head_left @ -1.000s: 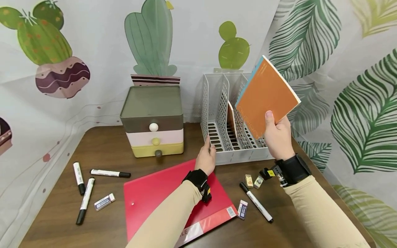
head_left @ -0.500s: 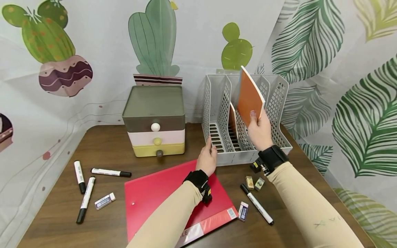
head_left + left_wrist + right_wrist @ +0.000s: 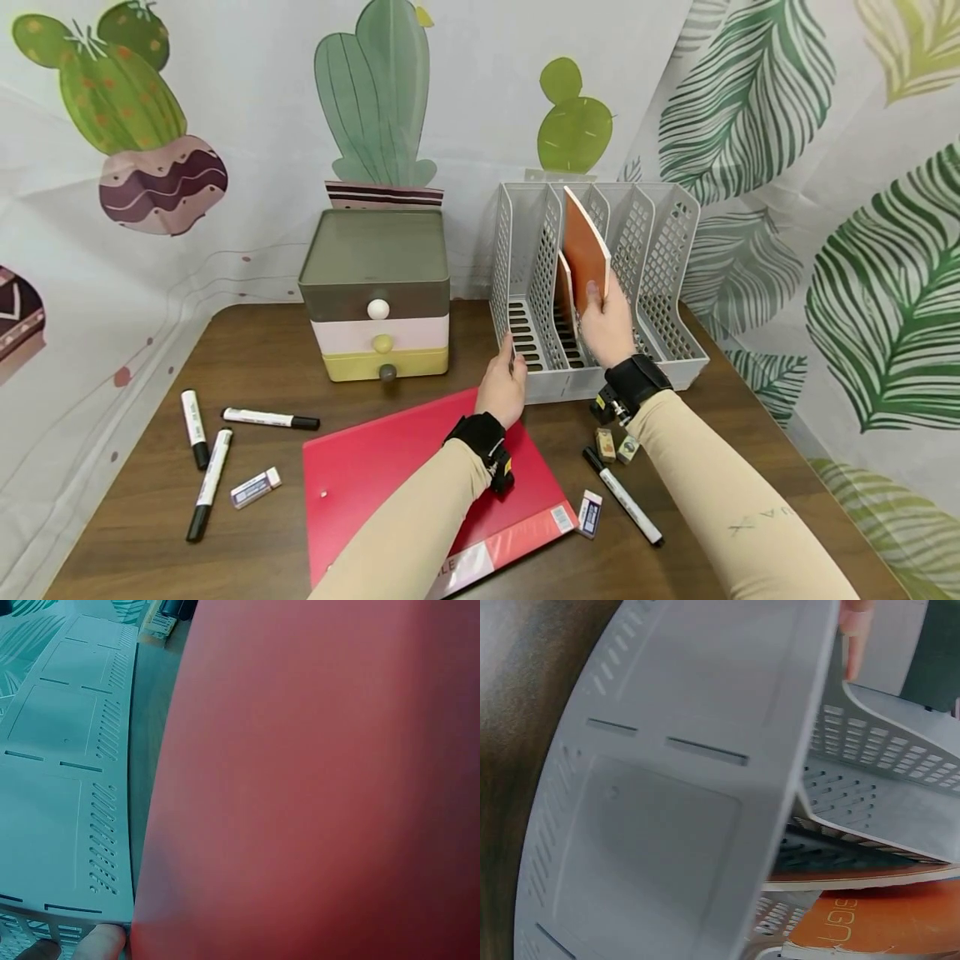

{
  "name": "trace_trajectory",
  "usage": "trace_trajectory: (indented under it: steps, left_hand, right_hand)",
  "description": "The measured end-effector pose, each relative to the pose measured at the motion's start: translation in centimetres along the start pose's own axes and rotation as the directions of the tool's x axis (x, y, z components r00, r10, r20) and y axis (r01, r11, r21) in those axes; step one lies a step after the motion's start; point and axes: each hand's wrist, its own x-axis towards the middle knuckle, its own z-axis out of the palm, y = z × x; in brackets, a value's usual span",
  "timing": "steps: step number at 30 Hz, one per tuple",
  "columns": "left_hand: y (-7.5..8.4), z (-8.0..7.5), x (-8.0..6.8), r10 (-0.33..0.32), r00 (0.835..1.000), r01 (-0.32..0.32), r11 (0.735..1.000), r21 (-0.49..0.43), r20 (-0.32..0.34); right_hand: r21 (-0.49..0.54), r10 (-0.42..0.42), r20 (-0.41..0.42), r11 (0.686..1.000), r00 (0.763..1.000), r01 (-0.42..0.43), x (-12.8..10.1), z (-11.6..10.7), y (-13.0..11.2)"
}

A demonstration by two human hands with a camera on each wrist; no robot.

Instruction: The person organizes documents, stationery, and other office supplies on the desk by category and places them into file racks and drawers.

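- Book (image 3: 583, 250) has dropped down and left over the last second, from raised beside the rack (image 3: 562, 387), cover showing, to nearly edge-on among the dividers.
- Looks like carrying has given way to fitting: book now roughly in line with the slots, leaning a bit, close beside the thin book (image 3: 564, 290) standing in second slot from left.
- Right hand (image 3: 611, 327) pinches the book's near edge, thumb on the orange side; other fingers behind it, hidden.
- Left hand (image 3: 502, 385) hasn't moved: finger and thumb apart at rack's left front corner. Pinching or just resting, can't tell; probably steadying.
- Leftmost slot, nearest that hand, holds no book.
- Book's lower edge hidden by right hand and dividers, so can't say which slot it's in or whether it touches the floor of the rack.
- Right wrist view: book cut off at the frame edge, only "SIGN" readable; right hand not showing.
- Left wrist view: mostly blurred red folder (image 3: 300, 772), fingertips cut off at bottom.
- Left sleeve covers part of folder, lettering included; small eraser (image 3: 627, 449) sits half behind right sleeve.
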Motion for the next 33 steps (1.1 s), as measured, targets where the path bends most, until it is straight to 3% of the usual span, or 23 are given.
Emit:
trace_trajectory:
  steps: [16, 25, 33]
  left_hand:
    - [0.1, -0.1, -0.3, 0.006, 1.0, -0.006, 1.0, -0.008, -0.001]
    - [-0.1, -0.2, 0.0, -0.017, 1.0, 0.017, 1.0, -0.014, 0.024]
    - [0.4, -0.6, -0.3, -0.027, 0.999, 0.026, 1.0, 0.014, 0.041]
  right_hand:
    - [-0.049, 0.126, 0.079, 0.991, 0.989, -0.122, -0.3, 1.3, 2.9]
    - [-0.031, 0.009, 0.214, 1.0, 0.977, -0.003, 0.3, 1.6, 4.1]
    - [-0.067, 0.128, 0.246, 0.991, 0.961, -0.115, -0.2, 1.4, 4.9]
